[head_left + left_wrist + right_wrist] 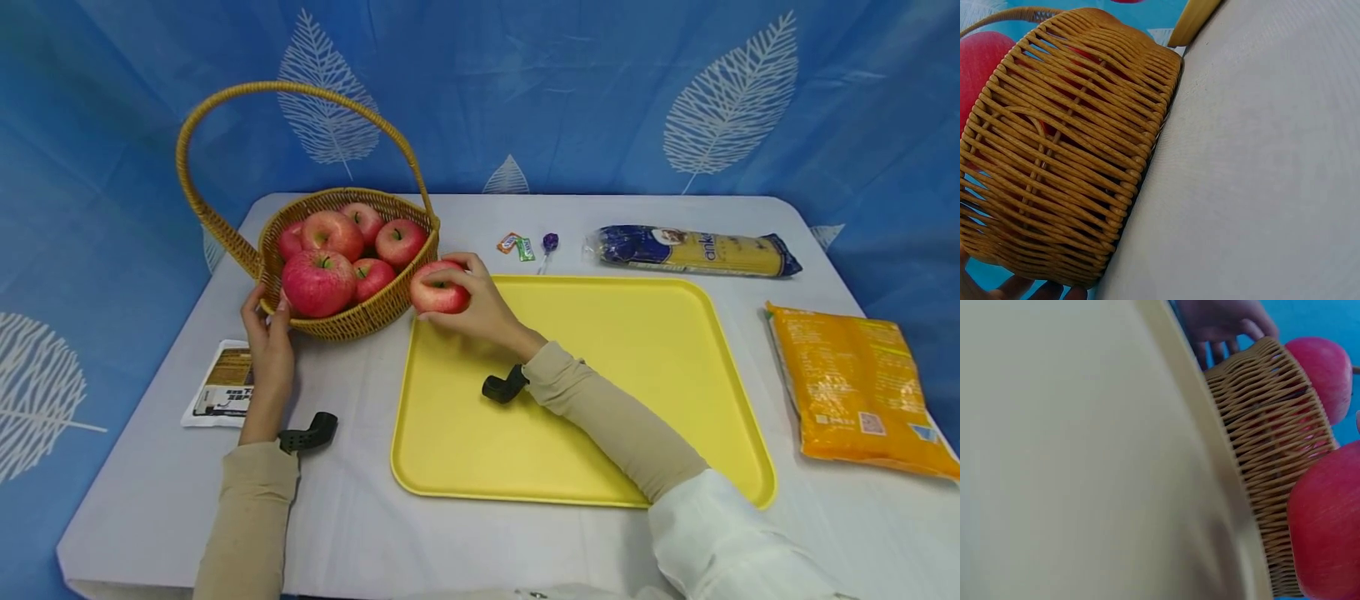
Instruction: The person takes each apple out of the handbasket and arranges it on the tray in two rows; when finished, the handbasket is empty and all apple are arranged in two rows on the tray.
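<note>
My right hand [480, 304] holds a red apple [440, 293] between thumb and fingers, just off the right side of a wicker basket [367, 319] and over the yellow tray's far left corner. In the right wrist view, the held apple [1329, 525] overlaps the basket wall. My left hand [268, 337] grips the basket's near left rim, its thumb at the edge and its fingers along the outside. Beneath the wicker wall [1066, 150] in the left wrist view, its fingertips show. Several apples [320, 283] lie heaped in the basket under its tall arched handle [300, 87].
The yellow tray [585, 400] lies under my right forearm. Behind it are two small wrapped candies [525, 249], a purple lollipop [551, 242] and a long pasta packet [697, 250]. An orange bag [855, 387] lies at the right, a white-and-brown pouch [225, 383] beside my left wrist.
</note>
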`<action>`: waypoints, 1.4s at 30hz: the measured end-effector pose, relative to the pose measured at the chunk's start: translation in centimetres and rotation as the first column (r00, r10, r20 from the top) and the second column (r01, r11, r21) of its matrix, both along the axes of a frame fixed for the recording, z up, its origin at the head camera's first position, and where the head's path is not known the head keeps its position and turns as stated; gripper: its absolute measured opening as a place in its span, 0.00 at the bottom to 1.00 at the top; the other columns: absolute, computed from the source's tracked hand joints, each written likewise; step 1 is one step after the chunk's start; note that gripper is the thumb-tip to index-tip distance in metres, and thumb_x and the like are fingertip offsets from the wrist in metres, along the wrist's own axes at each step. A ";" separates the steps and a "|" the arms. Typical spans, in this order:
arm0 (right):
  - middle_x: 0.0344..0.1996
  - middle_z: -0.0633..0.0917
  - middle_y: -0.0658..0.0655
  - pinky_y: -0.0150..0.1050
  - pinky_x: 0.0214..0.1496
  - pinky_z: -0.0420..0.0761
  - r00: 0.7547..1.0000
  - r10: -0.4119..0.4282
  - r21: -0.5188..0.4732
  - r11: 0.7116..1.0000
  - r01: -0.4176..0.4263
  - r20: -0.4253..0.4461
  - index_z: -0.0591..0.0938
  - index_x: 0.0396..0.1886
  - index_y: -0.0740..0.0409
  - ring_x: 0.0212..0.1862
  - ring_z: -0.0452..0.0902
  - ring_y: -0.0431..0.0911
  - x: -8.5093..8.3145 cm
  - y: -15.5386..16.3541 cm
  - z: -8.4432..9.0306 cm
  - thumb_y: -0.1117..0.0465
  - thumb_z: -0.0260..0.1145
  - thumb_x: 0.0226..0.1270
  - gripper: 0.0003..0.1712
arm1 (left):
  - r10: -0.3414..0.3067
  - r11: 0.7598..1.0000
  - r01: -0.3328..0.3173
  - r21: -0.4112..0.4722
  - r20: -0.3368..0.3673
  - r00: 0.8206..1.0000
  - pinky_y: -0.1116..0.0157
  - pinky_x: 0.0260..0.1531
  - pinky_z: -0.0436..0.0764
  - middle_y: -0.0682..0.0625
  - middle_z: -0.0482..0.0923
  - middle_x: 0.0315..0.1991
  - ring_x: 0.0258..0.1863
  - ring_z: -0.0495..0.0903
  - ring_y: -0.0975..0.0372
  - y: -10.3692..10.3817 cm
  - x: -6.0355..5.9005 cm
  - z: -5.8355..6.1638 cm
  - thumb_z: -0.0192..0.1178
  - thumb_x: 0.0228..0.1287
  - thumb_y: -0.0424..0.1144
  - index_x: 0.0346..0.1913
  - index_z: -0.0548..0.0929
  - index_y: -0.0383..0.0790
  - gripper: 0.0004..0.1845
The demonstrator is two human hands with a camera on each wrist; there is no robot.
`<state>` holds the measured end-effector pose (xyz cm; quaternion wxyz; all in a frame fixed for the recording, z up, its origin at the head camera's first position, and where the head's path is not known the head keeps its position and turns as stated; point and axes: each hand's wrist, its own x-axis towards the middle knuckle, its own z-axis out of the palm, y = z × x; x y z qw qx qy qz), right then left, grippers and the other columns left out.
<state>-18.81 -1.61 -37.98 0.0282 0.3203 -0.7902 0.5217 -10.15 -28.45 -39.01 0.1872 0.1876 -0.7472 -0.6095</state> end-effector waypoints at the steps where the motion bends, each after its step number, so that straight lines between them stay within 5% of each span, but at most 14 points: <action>1: 0.57 0.66 0.57 0.37 0.58 0.69 1.000 0.005 0.004 1.000 -0.005 0.009 0.81 0.45 0.51 0.61 0.58 0.45 0.0 0.1 -0.3 0.54 0.76 0.41 0.27 | 0.002 1.000 -0.002 -0.003 0.001 1.000 0.58 0.62 0.61 0.51 0.50 0.68 0.63 0.58 0.63 0.0 0.1 0.0 0.40 0.69 0.50 0.67 0.51 0.58 0.25; 13: 0.59 0.64 0.57 0.38 0.60 0.68 0.993 0.029 -0.013 1.000 -0.027 0.118 0.78 0.49 0.47 0.63 0.58 0.44 -0.6 -0.1 -2.3 0.53 0.74 0.46 0.26 | 0.003 1.000 -0.003 -0.023 0.000 1.000 0.59 0.63 0.60 0.52 0.49 0.68 0.63 0.57 0.62 0.0 0.0 0.1 0.39 0.69 0.51 0.67 0.50 0.57 0.25; 20: 0.59 0.63 0.62 0.41 0.61 0.67 0.996 0.042 0.005 0.999 -0.042 0.076 0.77 0.50 0.48 0.63 0.57 0.47 -0.7 -0.3 -2.4 0.54 0.73 0.47 0.28 | 0.002 0.999 -0.002 -0.035 0.007 1.000 0.59 0.62 0.61 0.52 0.49 0.68 0.63 0.58 0.62 0.1 -0.1 0.2 0.39 0.69 0.51 0.67 0.50 0.58 0.25; 26: 0.60 0.62 0.61 0.43 0.63 0.65 0.998 0.047 0.075 0.996 -0.049 0.028 0.69 0.60 0.49 0.63 0.56 0.49 -0.5 -0.5 -2.5 0.53 0.73 0.47 0.39 | 0.001 1.000 -0.001 -0.028 0.007 1.000 0.57 0.63 0.61 0.52 0.49 0.68 0.63 0.58 0.62 0.0 0.0 0.1 0.39 0.70 0.51 0.67 0.51 0.58 0.25; 42: 0.64 0.54 0.60 0.45 0.64 0.65 0.998 0.028 0.171 0.985 -0.038 0.058 0.54 0.68 0.46 0.65 0.56 0.49 0.1 -0.5 -2.0 0.47 0.71 0.47 0.51 | -0.001 0.999 0.002 -0.036 0.026 1.000 0.56 0.63 0.60 0.53 0.49 0.68 0.65 0.57 0.61 0.0 0.1 0.1 0.38 0.70 0.51 0.67 0.49 0.60 0.25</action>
